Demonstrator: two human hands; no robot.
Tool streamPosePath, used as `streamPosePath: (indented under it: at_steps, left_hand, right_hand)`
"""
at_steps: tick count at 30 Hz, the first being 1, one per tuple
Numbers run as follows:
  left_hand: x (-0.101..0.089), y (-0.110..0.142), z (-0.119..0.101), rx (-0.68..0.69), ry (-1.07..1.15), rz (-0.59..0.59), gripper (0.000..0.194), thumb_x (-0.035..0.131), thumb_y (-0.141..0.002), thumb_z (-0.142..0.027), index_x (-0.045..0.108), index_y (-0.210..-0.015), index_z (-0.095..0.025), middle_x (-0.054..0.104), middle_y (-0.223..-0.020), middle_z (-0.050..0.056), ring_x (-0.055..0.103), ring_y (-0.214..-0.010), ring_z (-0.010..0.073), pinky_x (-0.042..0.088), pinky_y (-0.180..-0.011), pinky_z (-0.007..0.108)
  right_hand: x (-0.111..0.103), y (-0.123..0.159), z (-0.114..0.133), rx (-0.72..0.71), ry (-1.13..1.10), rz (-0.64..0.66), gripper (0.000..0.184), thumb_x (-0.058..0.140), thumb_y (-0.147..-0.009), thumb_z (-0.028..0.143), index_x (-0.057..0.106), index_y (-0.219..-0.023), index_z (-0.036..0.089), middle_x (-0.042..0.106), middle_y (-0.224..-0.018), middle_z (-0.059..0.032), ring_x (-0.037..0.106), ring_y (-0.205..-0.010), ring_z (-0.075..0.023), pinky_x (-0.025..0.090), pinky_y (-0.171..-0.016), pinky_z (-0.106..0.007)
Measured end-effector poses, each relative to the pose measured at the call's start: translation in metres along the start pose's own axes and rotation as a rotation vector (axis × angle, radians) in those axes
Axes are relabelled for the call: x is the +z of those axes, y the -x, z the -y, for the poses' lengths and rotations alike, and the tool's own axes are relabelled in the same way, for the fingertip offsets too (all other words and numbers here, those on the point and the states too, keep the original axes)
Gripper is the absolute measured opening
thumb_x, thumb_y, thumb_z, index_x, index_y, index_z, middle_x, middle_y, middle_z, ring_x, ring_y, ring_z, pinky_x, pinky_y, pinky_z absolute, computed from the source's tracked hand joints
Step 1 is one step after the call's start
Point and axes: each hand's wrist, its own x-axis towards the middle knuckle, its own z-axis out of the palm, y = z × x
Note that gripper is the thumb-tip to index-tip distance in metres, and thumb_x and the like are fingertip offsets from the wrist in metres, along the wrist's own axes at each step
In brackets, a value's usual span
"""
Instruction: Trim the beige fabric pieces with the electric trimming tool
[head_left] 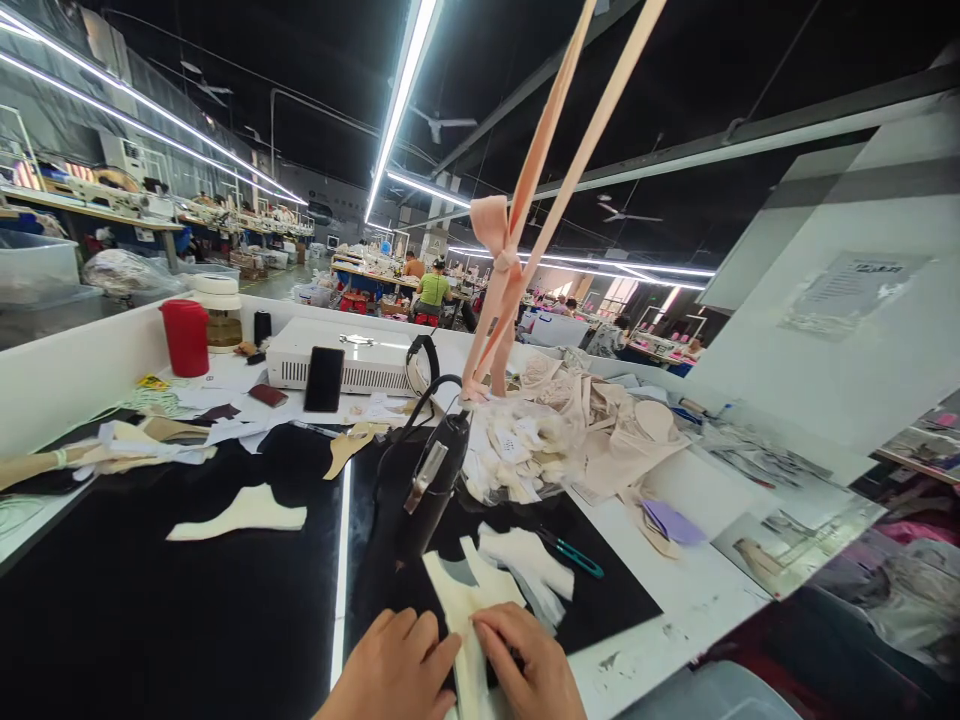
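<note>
At the bottom edge my left hand [397,670] and my right hand [529,665] lie side by side on a cream fabric piece [465,600] spread on the black work mat [187,600]. Fingers of both hands press flat on the cloth, fingertips meeting near its middle. A second pale fabric piece [529,565] lies just beyond my right hand. A black handheld tool [431,480] with a cord stands right behind the cream piece.
Teal scissors [574,553] lie right of the cloth. A heap of cream fabric cut-outs [570,430] sits behind, with peach straps [525,230] hanging overhead. A white machine box [345,365], black phone [324,379] and red cup [185,337] stand at the back. People work at far tables.
</note>
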Motion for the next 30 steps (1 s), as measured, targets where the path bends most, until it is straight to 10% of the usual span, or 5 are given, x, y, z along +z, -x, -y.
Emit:
streamPosePath:
  at_steps: [17,30]
  left_hand:
    - [0.001,0.001,0.005,0.045,0.034,-0.055,0.057,0.090,-0.077,-0.043,0.062,-0.124,-0.026,0.066,-0.088,-0.002,0.060,-0.068,0.0192,0.043,-0.061,0.033]
    - [0.004,0.001,0.008,0.032,0.162,-0.031,0.048,0.082,-0.088,-0.043,0.064,-0.129,-0.024,0.066,-0.091,0.000,0.060,-0.074,0.0195,0.041,-0.064,0.031]
  right_hand:
    - [0.002,-0.007,0.009,0.104,-0.138,-0.104,0.051,0.052,-0.099,0.068,0.076,-0.082,0.026,0.071,-0.081,-0.0031,0.069,-0.078,-0.0204,0.052,-0.074,-0.028]
    - [-0.038,0.000,0.044,0.248,-0.397,-0.328,0.043,0.057,-0.098,0.065,0.076,-0.105,0.026,0.068,-0.071,-0.0022,0.058,-0.054,-0.0172,0.048,-0.051,-0.026]
